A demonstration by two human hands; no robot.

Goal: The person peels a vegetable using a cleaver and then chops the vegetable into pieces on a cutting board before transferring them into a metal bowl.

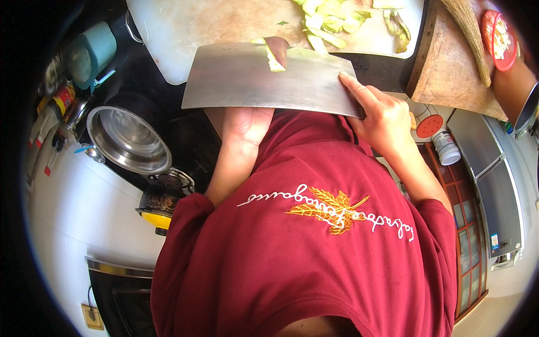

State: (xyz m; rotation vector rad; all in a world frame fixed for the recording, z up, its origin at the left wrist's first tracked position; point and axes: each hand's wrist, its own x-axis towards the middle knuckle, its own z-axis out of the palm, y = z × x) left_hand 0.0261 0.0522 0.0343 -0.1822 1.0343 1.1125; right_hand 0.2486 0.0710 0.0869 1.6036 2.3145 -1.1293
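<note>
My right hand [384, 115] is closed on a wide steel cleaver [230, 78], its index finger stretched along the blade's right end. The blade lies broadside across the view, in front of my body. A small piece of vegetable [277, 52] with purple-brown skin and pale flesh clings to its upper part. My left hand [246, 124] is beneath the blade with its palm partly showing; its fingers are hidden behind the steel. Beyond the cleaver, pale green vegetable pieces [334, 19] lie on a white cutting board [196, 25], and a browner strip [397, 29] lies at their right.
A steel pot [129, 140] stands on the dark counter at left, near a blue-green container [92, 53]. At right, a wooden board [449, 62] bears a long brown stick-like item [469, 36] and a red-rimmed bowl [497, 42] with pale bits. A grey refrigerator [488, 180] stands farther right.
</note>
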